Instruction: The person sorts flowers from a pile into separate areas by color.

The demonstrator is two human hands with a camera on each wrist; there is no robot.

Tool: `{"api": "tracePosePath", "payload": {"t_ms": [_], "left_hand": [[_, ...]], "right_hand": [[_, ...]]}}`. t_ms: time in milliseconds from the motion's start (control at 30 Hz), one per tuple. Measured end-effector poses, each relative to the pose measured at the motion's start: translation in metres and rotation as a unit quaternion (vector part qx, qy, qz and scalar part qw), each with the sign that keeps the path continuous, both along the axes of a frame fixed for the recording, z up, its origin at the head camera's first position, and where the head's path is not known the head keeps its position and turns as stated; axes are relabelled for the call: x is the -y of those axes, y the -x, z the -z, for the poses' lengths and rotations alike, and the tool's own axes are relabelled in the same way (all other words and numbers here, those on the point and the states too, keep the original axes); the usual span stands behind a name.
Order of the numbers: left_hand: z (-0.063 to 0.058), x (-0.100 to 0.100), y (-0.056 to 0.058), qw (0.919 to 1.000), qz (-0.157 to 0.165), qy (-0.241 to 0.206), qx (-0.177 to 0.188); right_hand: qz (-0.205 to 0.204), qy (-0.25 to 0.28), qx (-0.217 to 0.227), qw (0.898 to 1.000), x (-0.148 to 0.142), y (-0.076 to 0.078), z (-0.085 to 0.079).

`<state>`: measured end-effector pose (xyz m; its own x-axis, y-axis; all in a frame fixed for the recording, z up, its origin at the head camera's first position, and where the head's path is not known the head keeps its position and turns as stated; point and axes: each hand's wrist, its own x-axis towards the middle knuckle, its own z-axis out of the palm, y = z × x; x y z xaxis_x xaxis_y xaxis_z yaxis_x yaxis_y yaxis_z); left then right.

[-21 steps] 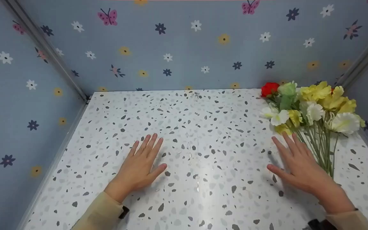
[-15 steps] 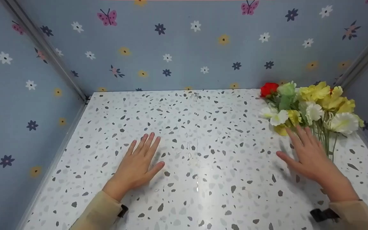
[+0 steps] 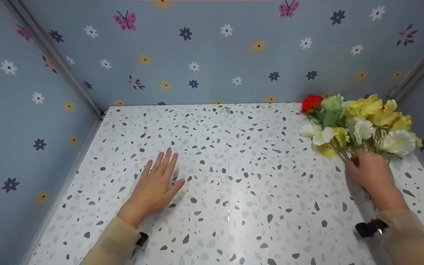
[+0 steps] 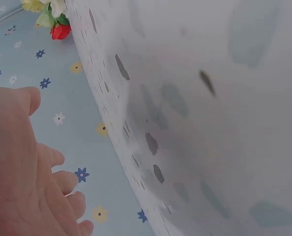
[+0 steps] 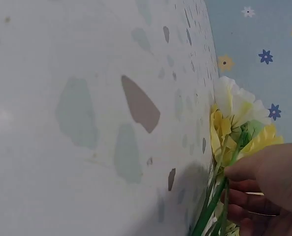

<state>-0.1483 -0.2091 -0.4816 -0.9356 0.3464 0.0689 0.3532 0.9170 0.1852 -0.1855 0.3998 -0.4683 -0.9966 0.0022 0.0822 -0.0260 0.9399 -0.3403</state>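
Observation:
At the back right of the table lies a bunch of flowers (image 3: 363, 127), with red, pale green, yellow and white blooms. My right hand (image 3: 372, 175) has its fingers curled at the stems just below the blooms. In the right wrist view, the thumb and fingers of the right hand (image 5: 264, 189) close around the green stems (image 5: 212, 209); how many stems are in the grip cannot be told. My left hand (image 3: 153, 187) is held palm down over the left part of the table, fingers straight and spread, holding nothing.
The speckled white table (image 3: 212, 154) is bounded by a blue patterned back wall (image 3: 212, 55) and side panels, the left one (image 3: 24, 121) meeting the back at a grey metal strip (image 3: 55, 60). A red bloom (image 4: 60, 32) shows in the left wrist view.
My right hand has moved forward and right onto the flower stems, and its spread fingers have curled around them. My left hand has drifted slightly left. The blooms look unmoved.

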Motion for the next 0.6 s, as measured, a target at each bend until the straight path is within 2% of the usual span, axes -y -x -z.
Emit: {"api": "tracePosePath", "payload": {"t_ms": [300,500,600], "left_hand": [[-0.001,-0.001,0.002,0.9993,-0.002,-0.035,0.014],[-0.006,-0.003,0.0,0.9987,-0.005,-0.047,0.019],[-0.007,-0.004,0.0,0.9984,-0.003,-0.055,0.015]], "right_hand": [[-0.014,0.03,0.031,0.999,-0.001,0.004,-0.003],[0.022,0.072,0.078,0.994,0.0,0.001,-0.012],[0.039,0.097,0.082,0.991,0.003,-0.001,-0.014]]}}
